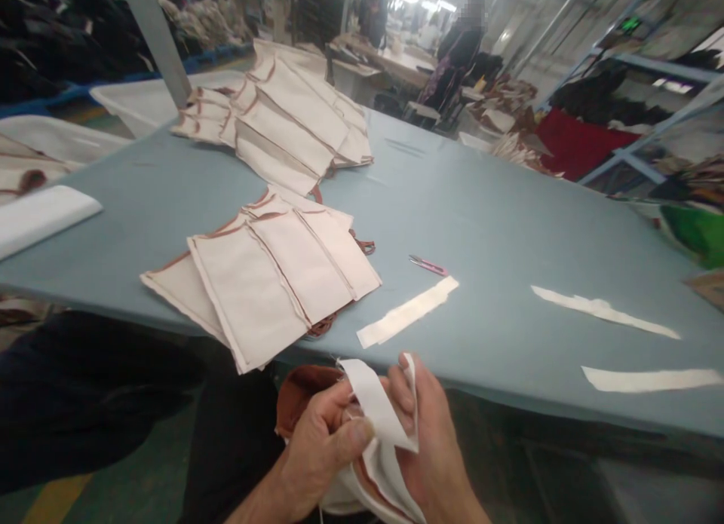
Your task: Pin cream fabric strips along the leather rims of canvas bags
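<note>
In the head view, my left hand [325, 441] pinches a white fabric strip [376, 399], its thumb lying over the strip's lower side. My right hand [433, 433] is closed round the other end, where a white edge stands up along the fingers. Beneath both hands hangs a cream fabric piece [390, 471] with brown trim. Some brown fabric [299, 392] bulges out behind my left hand. The hands are at the near table edge, over my lap. Parts of the fingers are hidden behind the strip.
On the blue-grey table [452, 207] lie two cream piles of sewn fabric pieces, a near pile [305, 260] and a far pile [294, 109]. Pink thread snips [428, 265] lie beside a loose cream strip [407, 313]. Two more strips rest at right. A person [452, 56] is in the background.
</note>
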The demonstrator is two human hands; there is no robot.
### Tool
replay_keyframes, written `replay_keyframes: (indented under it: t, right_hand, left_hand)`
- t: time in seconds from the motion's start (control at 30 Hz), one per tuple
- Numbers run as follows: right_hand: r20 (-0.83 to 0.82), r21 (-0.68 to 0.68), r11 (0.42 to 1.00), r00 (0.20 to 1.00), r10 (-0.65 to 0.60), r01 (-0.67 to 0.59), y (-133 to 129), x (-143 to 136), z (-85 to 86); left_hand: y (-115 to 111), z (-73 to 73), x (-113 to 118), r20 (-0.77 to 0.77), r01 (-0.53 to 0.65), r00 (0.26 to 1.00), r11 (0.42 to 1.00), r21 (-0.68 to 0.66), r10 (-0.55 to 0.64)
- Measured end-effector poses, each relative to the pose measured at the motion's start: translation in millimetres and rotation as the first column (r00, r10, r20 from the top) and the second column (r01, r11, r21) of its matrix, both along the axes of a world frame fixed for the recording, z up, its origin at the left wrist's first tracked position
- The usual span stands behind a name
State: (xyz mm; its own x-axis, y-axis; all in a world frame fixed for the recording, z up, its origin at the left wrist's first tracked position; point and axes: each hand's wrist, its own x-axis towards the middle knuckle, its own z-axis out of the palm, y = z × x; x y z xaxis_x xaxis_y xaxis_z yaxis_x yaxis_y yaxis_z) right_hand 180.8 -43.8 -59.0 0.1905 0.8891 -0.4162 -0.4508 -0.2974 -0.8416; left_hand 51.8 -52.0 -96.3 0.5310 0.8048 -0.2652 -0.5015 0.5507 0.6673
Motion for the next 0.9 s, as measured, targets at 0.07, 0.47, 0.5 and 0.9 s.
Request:
replay_keyframes:
  t: [0.07, 0.47, 0.5, 0.9]
  right_hand:
    - [0.121, -0.031, 0.999, 0.992, -0.034, 0.038, -8.7, 4.3, -9.7]
    - [0.564, 0.039, 0.997, 0.825, 0.034, -0.068, -20.1, 11.9, -14.2]
    - [0.58, 0.045, 0.997, 0.814, 0.025, -0.063, -18.5, 11.5, -15.4]
    - [0.772, 0.044, 0.951, 0.615, 0.162, -0.306, -38.9, 16.8, -2.3]
  left_hand:
    - [0.5, 2.5, -0.8, -0.009, 0.062, 0.998, 0.998, -0.006, -0.062]
    - [-2.7, 9.2, -1.2, -0.393, 0.059, 0.919, 0.997, 0.059, -0.032]
    - [-5.1, 8.2, -2.4, -0.401, 0.047, 0.916, 0.998, 0.044, -0.025]
    - [-4.8, -1.8, -12.9, -0.279, 0.107, 0.953, 0.993, -0.04, -0.114]
